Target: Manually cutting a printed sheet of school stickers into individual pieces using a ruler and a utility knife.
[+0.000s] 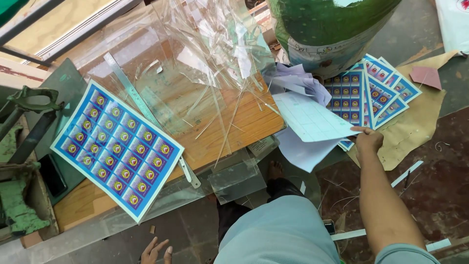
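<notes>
Right hand (367, 139) pinching a white sheet (312, 120) over a fanned pile of printed sheets (373, 90).

One blue printed label sheet (116, 149) lies on the wooden board (244, 122), overhanging its near edge beside one metal ruler (132, 93). The left hand (156, 252), fingers loosely spread, is cut off below; the pile's count is unclear.

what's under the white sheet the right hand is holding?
Under the white sheet held by the right hand: more white paper and the edge of a stack of blue printed sticker sheets. How far the stack runs beneath is hidden.
</notes>
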